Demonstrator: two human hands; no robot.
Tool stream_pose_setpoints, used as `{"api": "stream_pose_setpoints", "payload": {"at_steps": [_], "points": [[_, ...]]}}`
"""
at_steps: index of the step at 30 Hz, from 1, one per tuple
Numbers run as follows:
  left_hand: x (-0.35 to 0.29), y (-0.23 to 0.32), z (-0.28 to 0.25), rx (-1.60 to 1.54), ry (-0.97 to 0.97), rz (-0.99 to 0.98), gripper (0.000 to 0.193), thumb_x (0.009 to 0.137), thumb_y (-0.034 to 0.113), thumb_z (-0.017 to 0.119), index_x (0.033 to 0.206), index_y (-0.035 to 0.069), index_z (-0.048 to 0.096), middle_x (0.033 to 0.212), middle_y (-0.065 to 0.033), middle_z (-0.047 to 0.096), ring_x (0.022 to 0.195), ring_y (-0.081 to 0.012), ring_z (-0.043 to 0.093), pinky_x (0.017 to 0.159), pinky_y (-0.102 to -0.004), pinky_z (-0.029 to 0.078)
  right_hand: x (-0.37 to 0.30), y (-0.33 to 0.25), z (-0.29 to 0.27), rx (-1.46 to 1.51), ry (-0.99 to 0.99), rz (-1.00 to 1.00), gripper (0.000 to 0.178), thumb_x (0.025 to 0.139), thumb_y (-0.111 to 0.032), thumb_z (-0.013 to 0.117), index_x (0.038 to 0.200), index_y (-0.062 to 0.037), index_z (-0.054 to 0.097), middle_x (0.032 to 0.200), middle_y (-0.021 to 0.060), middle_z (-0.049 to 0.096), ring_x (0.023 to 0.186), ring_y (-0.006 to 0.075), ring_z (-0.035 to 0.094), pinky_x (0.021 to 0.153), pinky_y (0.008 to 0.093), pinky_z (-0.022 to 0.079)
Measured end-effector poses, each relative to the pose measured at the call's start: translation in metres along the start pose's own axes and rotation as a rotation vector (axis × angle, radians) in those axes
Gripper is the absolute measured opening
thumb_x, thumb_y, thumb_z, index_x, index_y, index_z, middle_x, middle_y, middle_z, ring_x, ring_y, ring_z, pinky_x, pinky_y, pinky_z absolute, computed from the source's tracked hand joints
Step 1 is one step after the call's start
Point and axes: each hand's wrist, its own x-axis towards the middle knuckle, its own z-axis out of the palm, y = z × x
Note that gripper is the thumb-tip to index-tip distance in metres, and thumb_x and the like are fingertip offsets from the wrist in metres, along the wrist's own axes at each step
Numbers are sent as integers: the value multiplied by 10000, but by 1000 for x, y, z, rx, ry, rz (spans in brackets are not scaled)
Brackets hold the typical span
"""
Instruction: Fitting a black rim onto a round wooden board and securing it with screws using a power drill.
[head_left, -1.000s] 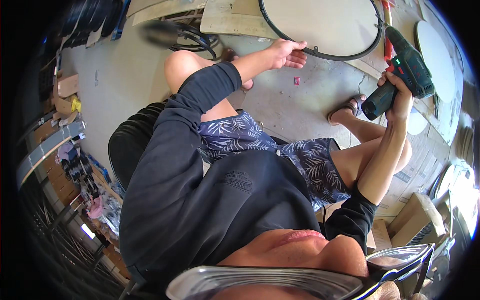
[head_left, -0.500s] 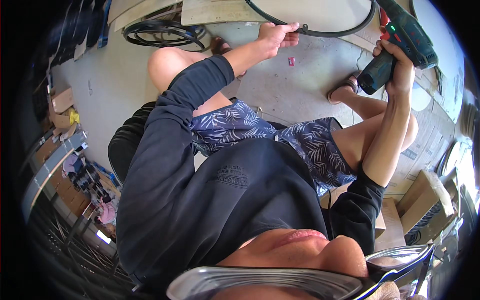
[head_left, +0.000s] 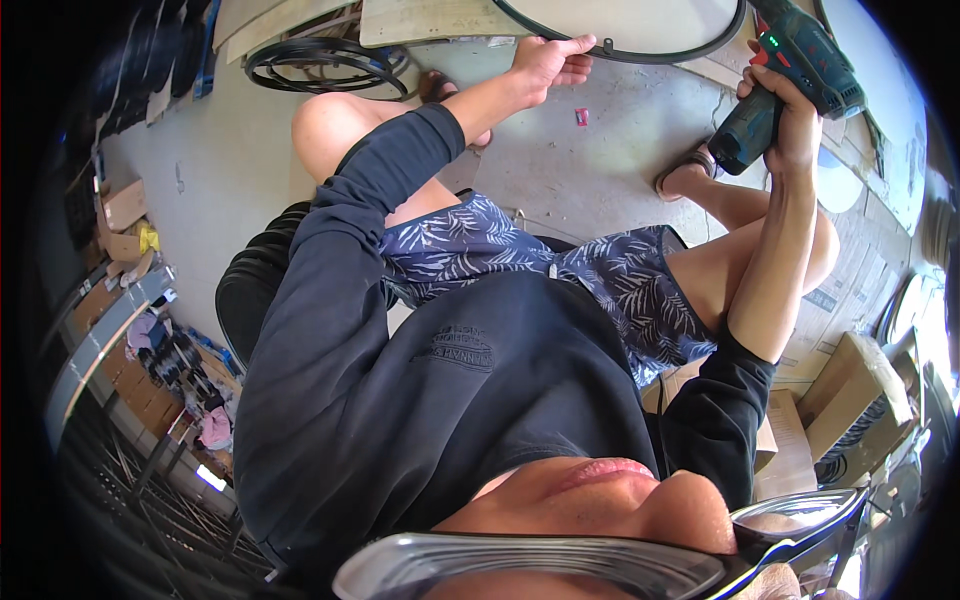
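At the top of the view lies a round pale panel with a thin black rim; a small tab sticks up from the rim. My left hand is closed on the rim's near left edge, thumb on top and fingers curled below. In my right hand is a dark teal cordless drill, gripped by the handle, with a green light lit on its side. The drill is tilted beside the panel's right side, and its front end runs out of the view at the top.
Black rings lie piled at the far left, beside wooden boards. A small red packet is on the floor between my feet. Another round, shiny panel lies to the right. An open cardboard box stands at the lower right.
My right hand has shifted slightly up and left with the drill. The black rim and my left hand have moved a little up and left, the left hand keeping its hold.
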Motion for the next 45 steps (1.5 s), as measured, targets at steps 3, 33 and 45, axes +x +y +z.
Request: {"api": "stream_pose_setpoints", "payload": {"at_steps": [3,33,45], "points": [[-2,1,-6,24,10,10,397,893,317,816,1077,-12,693,984,-150,725,890,-249,720,796,-380,633,6,0,4,29,-32,9,421,885,-58,658,1284,68,608,882,95,631,758,179,648,698,282,543],[166,281,-283,1334,638,501,286,974,88,587,1211,-39,684,1245,-246,690,1177,-413,639,957,-493,503,5,-19,14,243,64,99,416,870,-29,674,1263,85,598,868,102,625,747,193,625,722,288,528],[171,271,-270,1524,689,554,340,946,75,623,1278,18,668,1320,-238,654,1251,-416,592,999,-476,487,1,-17,15,133,57,126,491,879,-55,677,1337,79,559,860,91,621,762,177,617,738,271,520]]}}
